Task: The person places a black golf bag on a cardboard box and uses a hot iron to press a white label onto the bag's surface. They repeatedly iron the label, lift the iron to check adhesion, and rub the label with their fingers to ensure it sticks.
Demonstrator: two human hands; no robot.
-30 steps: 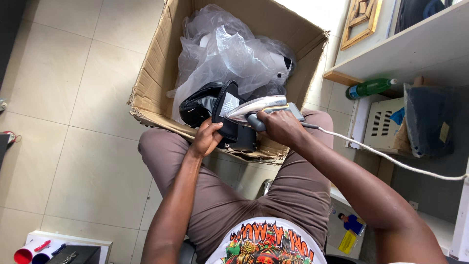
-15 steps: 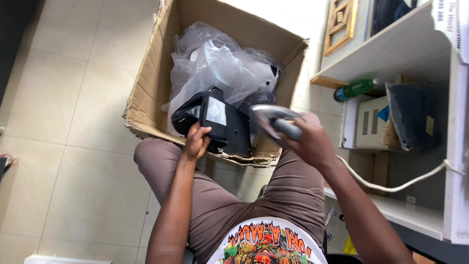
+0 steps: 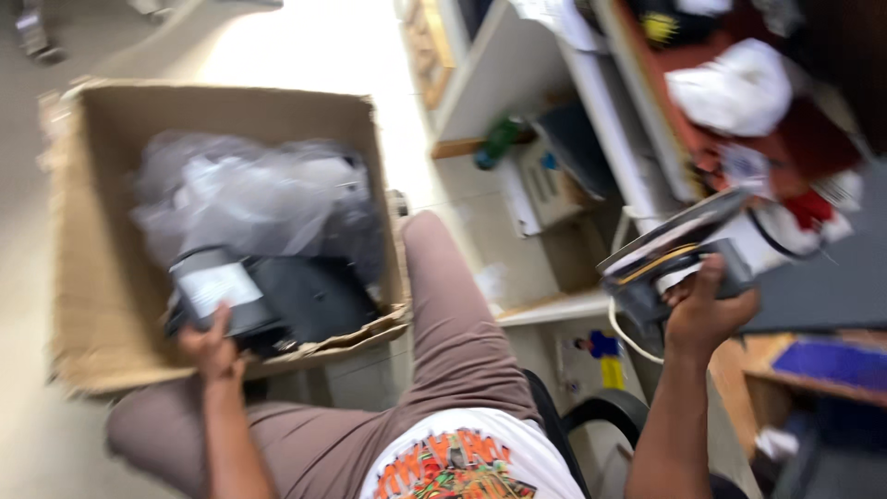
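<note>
My right hand [image 3: 704,310] grips the handle of a clothes iron [image 3: 688,245] with a silver soleplate, held up at the right beside the shelves; its white cord [image 3: 628,337] hangs below. My left hand [image 3: 211,346] rests on a black box-shaped device [image 3: 263,300] with a white label, which sits in an open cardboard box [image 3: 102,268] on my lap. Crumpled clear plastic wrap [image 3: 249,199] fills the box behind the device. The picture is blurred.
White shelving [image 3: 517,74] stands at the right with a green bottle [image 3: 499,140], a small carton [image 3: 545,185] and white and red items [image 3: 739,88] higher up. A wooden picture frame [image 3: 427,42] leans by the wall. Tiled floor [image 3: 28,444] lies at the left.
My right hand has carried the iron out of the box, up and to the right toward the shelves. My head has turned right. The left hand stays on the black device.
</note>
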